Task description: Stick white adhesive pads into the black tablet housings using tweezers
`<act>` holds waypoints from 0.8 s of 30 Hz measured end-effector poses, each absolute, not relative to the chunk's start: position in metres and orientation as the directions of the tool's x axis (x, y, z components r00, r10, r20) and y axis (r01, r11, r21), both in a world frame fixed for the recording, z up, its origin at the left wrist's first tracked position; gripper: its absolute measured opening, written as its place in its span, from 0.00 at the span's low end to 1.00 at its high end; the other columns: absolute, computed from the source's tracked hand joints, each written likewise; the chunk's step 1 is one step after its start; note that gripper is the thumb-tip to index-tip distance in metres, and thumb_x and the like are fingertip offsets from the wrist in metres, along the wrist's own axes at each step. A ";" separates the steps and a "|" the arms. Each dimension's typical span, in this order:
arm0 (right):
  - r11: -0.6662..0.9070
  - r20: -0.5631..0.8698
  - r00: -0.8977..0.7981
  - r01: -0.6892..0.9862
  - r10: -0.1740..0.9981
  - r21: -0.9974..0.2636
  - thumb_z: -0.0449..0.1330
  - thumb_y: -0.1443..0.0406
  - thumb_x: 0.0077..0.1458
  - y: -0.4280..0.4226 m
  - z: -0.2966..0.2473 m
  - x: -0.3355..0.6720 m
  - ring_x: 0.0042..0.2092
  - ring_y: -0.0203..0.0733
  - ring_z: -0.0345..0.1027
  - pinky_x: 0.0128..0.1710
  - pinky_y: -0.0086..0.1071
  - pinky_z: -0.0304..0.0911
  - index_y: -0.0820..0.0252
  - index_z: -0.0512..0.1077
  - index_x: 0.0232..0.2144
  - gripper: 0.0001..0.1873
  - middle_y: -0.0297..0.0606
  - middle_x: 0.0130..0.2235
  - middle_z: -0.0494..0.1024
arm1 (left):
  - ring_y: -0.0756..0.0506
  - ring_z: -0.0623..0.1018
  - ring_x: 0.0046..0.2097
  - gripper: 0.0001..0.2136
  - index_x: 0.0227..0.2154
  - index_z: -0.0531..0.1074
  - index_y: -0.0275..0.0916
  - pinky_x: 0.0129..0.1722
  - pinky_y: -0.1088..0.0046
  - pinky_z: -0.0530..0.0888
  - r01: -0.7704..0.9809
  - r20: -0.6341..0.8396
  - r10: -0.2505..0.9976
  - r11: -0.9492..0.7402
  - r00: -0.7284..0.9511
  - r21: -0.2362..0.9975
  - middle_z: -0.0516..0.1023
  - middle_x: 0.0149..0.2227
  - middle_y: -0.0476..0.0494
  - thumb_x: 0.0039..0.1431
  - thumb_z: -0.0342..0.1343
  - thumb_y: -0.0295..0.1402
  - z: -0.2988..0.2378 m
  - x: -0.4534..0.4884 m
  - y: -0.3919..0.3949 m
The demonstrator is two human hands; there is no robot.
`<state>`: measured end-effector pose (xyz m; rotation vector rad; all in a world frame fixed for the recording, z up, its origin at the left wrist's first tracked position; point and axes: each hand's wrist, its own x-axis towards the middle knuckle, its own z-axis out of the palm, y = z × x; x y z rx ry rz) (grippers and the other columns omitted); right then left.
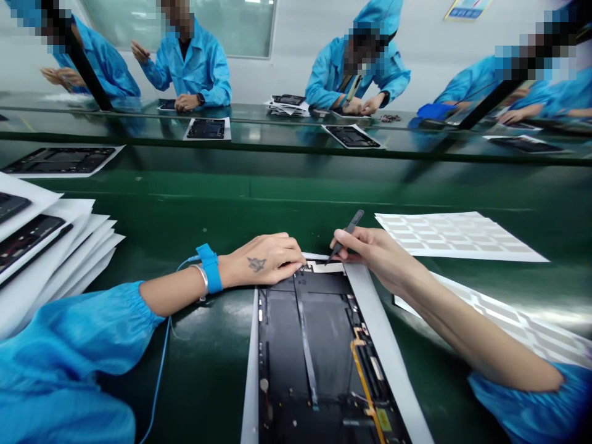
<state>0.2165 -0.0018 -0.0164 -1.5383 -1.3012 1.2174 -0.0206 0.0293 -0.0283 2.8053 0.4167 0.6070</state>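
Black tablet shell (287, 333), opened up, lies on a white sheet (250, 394) on the green bench mat (203, 213), top end toward the hands. Orange flex cable (365, 385) runs along its lower R side.

L hand (263, 260) lies flat-ish on the shell's top end, fingers together, w/ no clear hold on anything, so can't tell if it's gripping. Blue ESD strap (209, 268) and metal bangle (201, 280) sit on that wrist, cord (160, 382) trailing down off the bench edge.

R hand (370, 253) has a narrow pinch on black tweezers (348, 234), tip just at the shell's top edge, beside the L fingertips.

Label sheets (457, 237) lie to the R of the shell, well clear of it. Stacked white sheets w/ tablets (50, 253) sit far L. Across the bench, co-workers (356, 71) in blue smocks work at their own tablets.
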 end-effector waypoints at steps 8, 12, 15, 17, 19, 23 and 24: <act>-0.179 -0.181 0.016 0.258 0.983 -0.949 0.68 0.37 0.33 -0.002 -0.017 0.216 0.29 0.40 0.67 0.36 0.35 0.66 0.58 0.69 0.20 0.31 0.33 0.22 0.68 | 0.45 0.71 0.42 0.14 0.49 0.73 0.36 0.40 0.70 0.71 0.250 0.343 0.295 -0.953 0.892 0.169 0.75 0.42 0.40 0.68 0.45 0.27 -0.032 -0.021 0.029; -0.135 -0.136 0.018 0.284 0.991 -0.949 0.67 0.36 0.32 -0.004 -0.014 0.212 0.28 0.38 0.64 0.32 0.33 0.63 0.58 0.70 0.20 0.33 0.33 0.21 0.68 | 0.45 0.70 0.43 0.14 0.50 0.73 0.37 0.41 0.71 0.70 0.264 0.321 0.305 -0.950 0.897 0.166 0.73 0.43 0.40 0.68 0.44 0.26 -0.031 -0.021 0.028; -0.085 -0.084 0.016 0.322 0.996 -0.943 0.65 0.35 0.34 -0.005 -0.015 0.211 0.27 0.38 0.65 0.31 0.33 0.63 0.58 0.70 0.21 0.33 0.32 0.21 0.68 | 0.45 0.70 0.43 0.14 0.49 0.73 0.36 0.41 0.71 0.70 0.258 0.325 0.298 -0.953 0.898 0.160 0.73 0.44 0.40 0.68 0.44 0.26 -0.029 -0.022 0.026; -0.047 -0.036 0.037 0.351 0.999 -0.935 0.64 0.35 0.37 -0.007 -0.017 0.212 0.27 0.39 0.66 0.31 0.34 0.63 0.58 0.70 0.22 0.33 0.33 0.22 0.68 | 0.45 0.70 0.42 0.14 0.49 0.73 0.36 0.41 0.71 0.70 0.253 0.329 0.294 -0.954 0.898 0.162 0.73 0.44 0.39 0.68 0.44 0.26 -0.028 -0.022 0.026; -0.007 0.023 0.076 0.365 0.997 -0.931 0.62 0.36 0.41 -0.011 -0.019 0.213 0.29 0.42 0.68 0.32 0.35 0.65 0.58 0.71 0.23 0.31 0.34 0.22 0.69 | 0.46 0.71 0.42 0.14 0.50 0.73 0.36 0.40 0.71 0.70 0.259 0.332 0.301 -0.951 0.894 0.168 0.73 0.43 0.40 0.68 0.44 0.26 -0.028 -0.022 0.025; 0.114 0.171 0.097 0.428 0.980 -0.896 0.60 0.40 0.51 -0.022 -0.018 0.211 0.34 0.47 0.73 0.37 0.37 0.67 0.57 0.74 0.27 0.26 0.39 0.28 0.77 | 0.46 0.72 0.42 0.14 0.49 0.73 0.35 0.41 0.71 0.71 0.256 0.355 0.298 -0.953 0.886 0.162 0.74 0.41 0.40 0.68 0.44 0.26 -0.030 -0.022 0.025; 0.162 0.216 0.066 0.462 0.974 -0.872 0.59 0.41 0.52 -0.025 -0.017 0.209 0.35 0.47 0.73 0.37 0.37 0.67 0.56 0.74 0.27 0.25 0.40 0.30 0.78 | 0.45 0.72 0.43 0.14 0.49 0.73 0.35 0.41 0.71 0.71 0.251 0.366 0.293 -0.955 0.883 0.157 0.74 0.41 0.39 0.68 0.44 0.26 -0.030 -0.023 0.025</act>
